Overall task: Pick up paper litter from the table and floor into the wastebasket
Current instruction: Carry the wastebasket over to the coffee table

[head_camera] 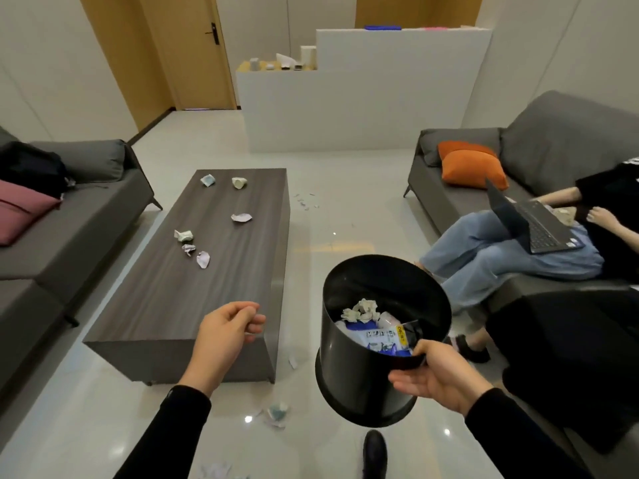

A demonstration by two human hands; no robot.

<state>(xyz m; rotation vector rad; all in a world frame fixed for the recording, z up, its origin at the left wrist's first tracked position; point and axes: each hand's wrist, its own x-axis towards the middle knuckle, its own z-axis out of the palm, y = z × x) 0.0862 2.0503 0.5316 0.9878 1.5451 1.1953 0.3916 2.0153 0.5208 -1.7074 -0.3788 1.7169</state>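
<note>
Lower right of frame: right hand [439, 373] grips the near rim of a black wastebasket [377, 344], thumb inside the rim, fingers under the wall. Basket is held off the floor, tilted w/ its mouth toward the camera. Inside: crumpled white paper [361, 310] and a blue-white wrapper [380, 338].

Lower center: left hand [226, 335] hovers over the near end of the dark wood-grain counter [166, 299], fingers loosely curled, nothing visible in it. Black sleeves on both arms.

Counter, center-left of frame, carries six paper wads: two at the far end [207, 180] [239, 182], one mid-right [241, 217], three clustered mid-left [183, 235] [188, 249] [203, 259].

Floor: crumpled wad w/ scraps [276, 411] near the counter's front corner, bottom center; small scrap [293, 361] beside the counter's right side; scattered bits [306, 201] past the counter's far right corner; more paper [216, 471] at bottom edge, partly cut off.

Right of frame: a seated person w/ a laptop [529, 224] on a grey sofa [553, 140]; orange cushions [470, 167]. Left of frame: second grey sofa [79, 209].
</note>
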